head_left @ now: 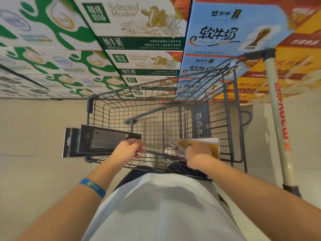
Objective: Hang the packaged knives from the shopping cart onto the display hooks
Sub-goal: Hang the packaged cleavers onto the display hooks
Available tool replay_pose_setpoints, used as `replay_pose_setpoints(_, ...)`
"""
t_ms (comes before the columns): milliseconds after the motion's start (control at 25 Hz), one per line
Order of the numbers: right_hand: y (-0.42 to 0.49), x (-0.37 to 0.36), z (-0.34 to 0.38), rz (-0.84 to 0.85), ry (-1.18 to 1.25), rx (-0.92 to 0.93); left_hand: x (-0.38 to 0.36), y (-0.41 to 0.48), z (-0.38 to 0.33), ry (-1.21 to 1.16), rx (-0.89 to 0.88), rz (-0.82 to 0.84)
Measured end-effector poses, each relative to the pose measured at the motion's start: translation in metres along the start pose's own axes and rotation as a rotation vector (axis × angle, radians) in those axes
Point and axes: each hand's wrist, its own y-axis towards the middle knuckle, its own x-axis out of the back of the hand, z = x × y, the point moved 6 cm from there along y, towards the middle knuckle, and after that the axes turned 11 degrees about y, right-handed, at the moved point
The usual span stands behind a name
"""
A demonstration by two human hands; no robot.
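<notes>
Position: the person stands at the near end of a grey wire shopping cart, centre of frame, looking down into it.

Left hand: centre frame, at the near left corner of the cart. Fingers and thumb are curled tight round the right end of a stack of black knife packs. The stack lies flat and points toward the left of the frame, overhanging the cart's left rim. A steel blade shows through the window of the top pack. A blue wristband sits on this forearm, lower left.

Right hand: right of centre, inside the cart basket, back of the hand up. It is closed on the near end of a bundle of yellow-backed packs; the fingertips are hidden beneath. The bundle is blurred and its contents cannot be read.

Cart: a dark plate hangs on the folding inner panel, just beyond the right hand. The white handle with red lettering runs down the right edge of the frame.

Surroundings: stacked milk cartons fill the upper frame, in green-and-white, blue and orange print. A pale tiled floor lies on both sides of the cart.
</notes>
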Motion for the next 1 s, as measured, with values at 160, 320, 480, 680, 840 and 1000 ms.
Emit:
replay_pose_setpoints(160,-0.019,-0.017,0.031,0.052,0.065,0.113,-0.011,0.004,-0.009,0.188,-0.133,0.045)
replay_pose_setpoints(320,-0.020,0.038,0.028,-0.018,0.224,0.150,-0.024,0.015,-0.031,0.557,-0.266,0.071)
replay_pose_setpoints(480,-0.029,0.115,0.018,-0.002,0.386,0.414,-0.023,0.030,-0.061,0.764,-0.395,0.046)
replay_pose_setpoints(680,-0.006,0.150,-0.029,-0.449,0.815,0.304,0.008,0.037,-0.065,0.535,-0.345,-0.135)
replay_pose_setpoints(840,0.005,0.069,-0.061,-0.307,-0.209,-0.122,0.021,0.031,-0.053,0.411,-0.348,-0.204)
replay_pose_setpoints(1000,0.005,0.046,-0.046,-0.465,-0.301,-0.012,0.023,0.027,-0.047,0.345,-0.367,-0.229)
